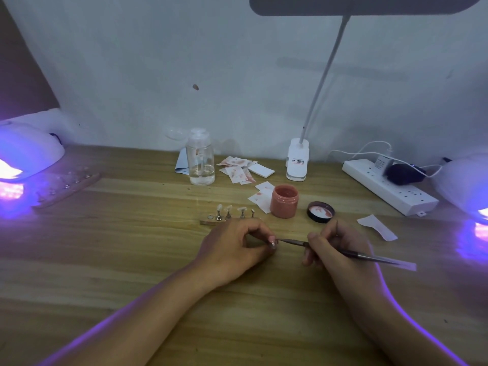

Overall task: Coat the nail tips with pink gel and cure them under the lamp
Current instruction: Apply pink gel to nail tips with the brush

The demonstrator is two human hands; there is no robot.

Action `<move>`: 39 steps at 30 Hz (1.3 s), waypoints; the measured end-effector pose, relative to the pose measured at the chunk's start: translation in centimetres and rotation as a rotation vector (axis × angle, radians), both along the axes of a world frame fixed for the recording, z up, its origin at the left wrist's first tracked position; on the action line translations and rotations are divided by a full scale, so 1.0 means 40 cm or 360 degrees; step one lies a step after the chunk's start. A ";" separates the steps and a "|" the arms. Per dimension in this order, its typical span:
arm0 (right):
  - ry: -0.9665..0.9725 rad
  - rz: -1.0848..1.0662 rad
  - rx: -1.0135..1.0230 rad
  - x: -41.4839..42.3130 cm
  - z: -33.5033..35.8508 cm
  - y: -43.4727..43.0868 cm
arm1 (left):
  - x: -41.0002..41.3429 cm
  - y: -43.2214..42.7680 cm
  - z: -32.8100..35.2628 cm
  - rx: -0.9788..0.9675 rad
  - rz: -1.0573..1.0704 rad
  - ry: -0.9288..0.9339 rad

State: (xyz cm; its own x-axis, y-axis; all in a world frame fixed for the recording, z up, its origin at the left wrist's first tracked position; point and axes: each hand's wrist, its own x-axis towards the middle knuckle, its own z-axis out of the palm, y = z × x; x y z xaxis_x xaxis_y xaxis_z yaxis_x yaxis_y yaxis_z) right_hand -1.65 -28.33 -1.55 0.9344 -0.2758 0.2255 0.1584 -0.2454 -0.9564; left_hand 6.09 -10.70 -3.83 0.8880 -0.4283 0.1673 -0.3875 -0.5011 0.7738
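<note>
Pinching a small pink-coated nail tip (273, 243) between curled fingertips, your left hand (235, 244) rests on the light wooden table (132, 260). Just to its right, your right hand (335, 249) grips a thin dark-handled gel brush (351, 253) like a pen, fingers closed on the shaft. The brush's fine end meets the nail tip, and its back end trails off to the right.

Just beyond your left hand lies a short brown holder strip (206, 221) with four clear tips standing on small metal pegs. Right of it stands an open round jar of pink gel (284, 200), and its black lid (320, 212) lies upturned beside it, smeared pink inside. A torn white paper scrap (376, 227) lies further right. Behind the jar are pink-stained paper squares (260, 196).

Further back you have a clear plastic pump bottle (200, 161), the white base of a gooseneck desk lamp (297, 162), and a white power strip (388, 186) with a dark plug in it.

At the far left edge a white domed curing lamp (23, 154) glows violet, with a second strip of tips (66, 186) lying in front of it. Another glowing white dome (464, 180) sits at the right edge.
</note>
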 end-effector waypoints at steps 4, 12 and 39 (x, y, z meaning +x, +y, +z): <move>-0.0010 0.0004 0.0025 0.001 -0.002 -0.001 | -0.001 -0.002 0.001 -0.0005 -0.0001 0.0000; -0.0038 0.0049 0.0126 0.004 -0.012 -0.011 | -0.002 -0.001 0.001 -0.0032 -0.0013 -0.0009; -0.0024 0.0172 0.0201 0.005 -0.004 -0.007 | 0.001 -0.002 -0.004 0.0079 0.0052 -0.0100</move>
State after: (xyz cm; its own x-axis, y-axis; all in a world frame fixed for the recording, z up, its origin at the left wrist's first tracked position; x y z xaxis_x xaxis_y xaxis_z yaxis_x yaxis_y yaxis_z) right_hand -1.47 -28.59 -1.73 0.9569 -0.2010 0.2094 0.1916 -0.1044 -0.9759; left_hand 6.15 -10.76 -3.97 0.8899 -0.4087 0.2025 -0.4176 -0.5515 0.7221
